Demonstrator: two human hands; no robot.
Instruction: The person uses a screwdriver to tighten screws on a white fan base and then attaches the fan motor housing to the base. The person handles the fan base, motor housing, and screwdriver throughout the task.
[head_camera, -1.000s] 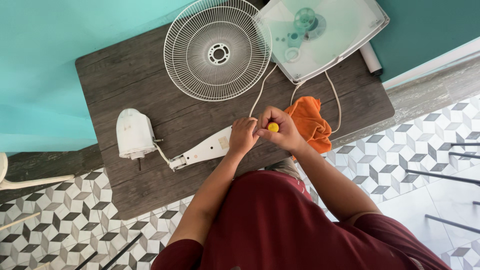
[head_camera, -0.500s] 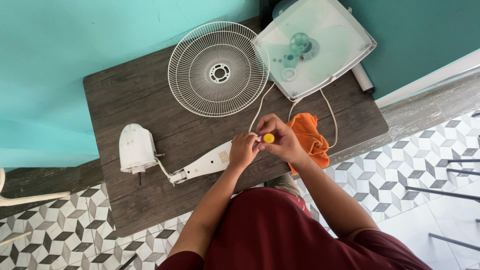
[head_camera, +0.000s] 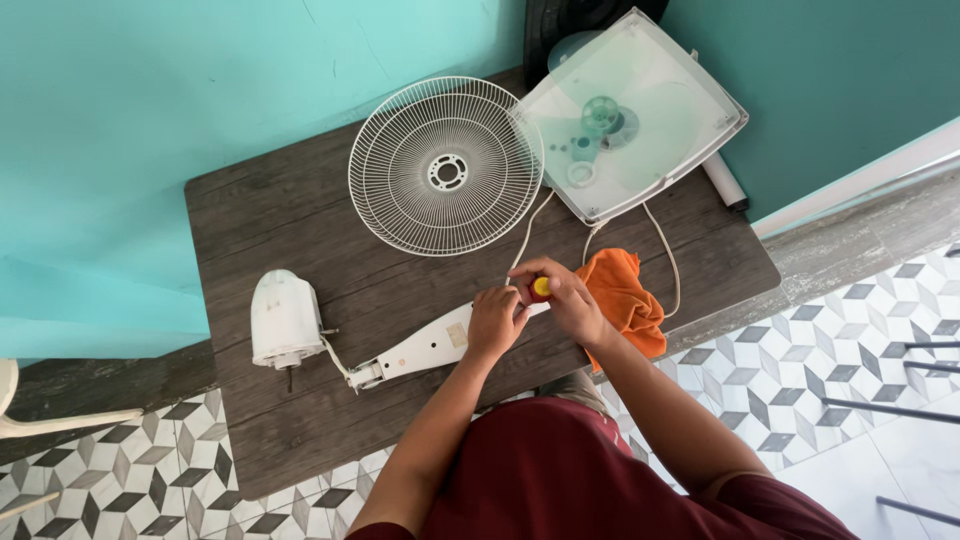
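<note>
A white fan neck piece lies on the dark wooden table, wired to a white motor housing at its left end. My left hand presses down on the right end of the neck piece. My right hand grips a screwdriver with a yellow-capped handle, held upright over that same end. The screwdriver's tip is hidden by my fingers.
Two stacked white wire fan grilles lie at the back of the table. A square white fan base sits at the back right, its cord trailing forward. An orange cloth lies beside my right hand. Patterned tiles surround the table.
The view has shifted, so the table sits lower and further right in frame. My hands stay on the neck piece end, with the right hand turned slightly on the screwdriver.
</note>
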